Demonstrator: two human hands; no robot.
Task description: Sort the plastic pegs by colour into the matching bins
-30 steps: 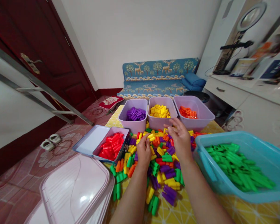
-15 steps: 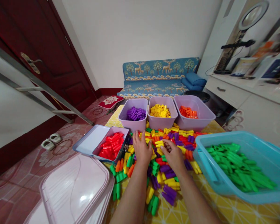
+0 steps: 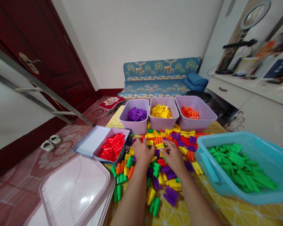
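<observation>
My left hand (image 3: 143, 153) reaches palm down over a pile of colourful plastic tube-shaped pieces, fingers spread and bent, thumb apart. Beyond its fingers lies a yellow piece (image 3: 150, 142); whether the fingertips touch it is hidden. My right hand (image 3: 173, 156) is low over the same pile, thumb and forefinger parted. Close to its fingertips is another yellow tube piece (image 3: 159, 145), with orange pieces (image 3: 158, 139) just behind. Purple pieces (image 3: 171, 195) and green pieces (image 3: 154, 206) lie nearer me, between my forearms.
Lilac bins hold purple (image 3: 137, 115), yellow (image 3: 161, 111) and orange pieces (image 3: 190, 113) at the back. Red pieces (image 3: 112, 147) fill an open case on the left. A blue tub (image 3: 235, 135) with green pieces stands right. Pale lids (image 3: 77, 188) are stacked front left.
My left hand's fingers have bent lower toward the pile. My right hand has shifted slightly left, its thumb and forefinger wider apart. Containers stay put.
</observation>
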